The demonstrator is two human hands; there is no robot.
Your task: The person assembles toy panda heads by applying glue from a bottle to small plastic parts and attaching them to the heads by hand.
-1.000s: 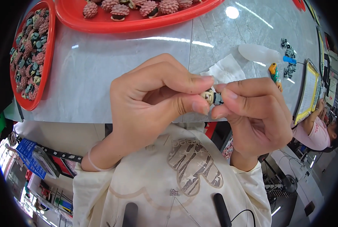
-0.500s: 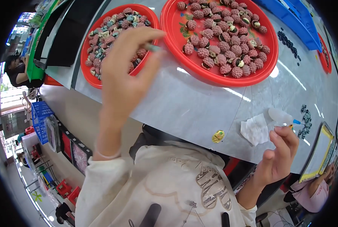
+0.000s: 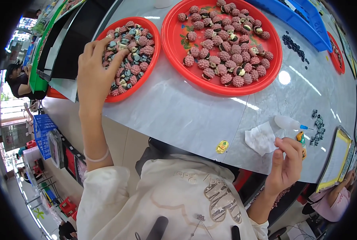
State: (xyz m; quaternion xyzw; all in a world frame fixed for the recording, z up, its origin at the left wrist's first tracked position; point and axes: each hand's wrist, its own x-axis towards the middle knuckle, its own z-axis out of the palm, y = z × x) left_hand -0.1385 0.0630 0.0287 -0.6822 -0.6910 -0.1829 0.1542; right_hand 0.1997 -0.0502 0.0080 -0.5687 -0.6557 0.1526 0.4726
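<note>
My left hand (image 3: 93,68) is over the near-left red basin (image 3: 157,48), thumb and fingers spread. Nothing shows held between them. Under the fingertips lie many small pink, knobbly pieces (image 3: 135,69) mixed with grey-blue and cream bits. My right hand (image 3: 285,166) hovers at the table's front edge with bent fingers, the thumb tip apart from the forefinger, and no object visible in it. Beside it lies a crumpled white tissue (image 3: 260,139). Just beyond is a white squeeze bottle (image 3: 286,122) on its side, with a blue needle tip.
A larger round red tray (image 3: 174,60) holds pink knobbly balls with dark and cream parts. Small black pieces (image 3: 293,48) lie near a blue bin (image 3: 306,24). Dark green beads (image 3: 317,130) and a yellow-edged frame (image 3: 338,156) are at right. Another person sits at far right.
My left hand has moved left and back over the basin; a small pale green piece seen by its fingers earlier is no longer there. My right hand has shifted slightly. The view has turned a little.
</note>
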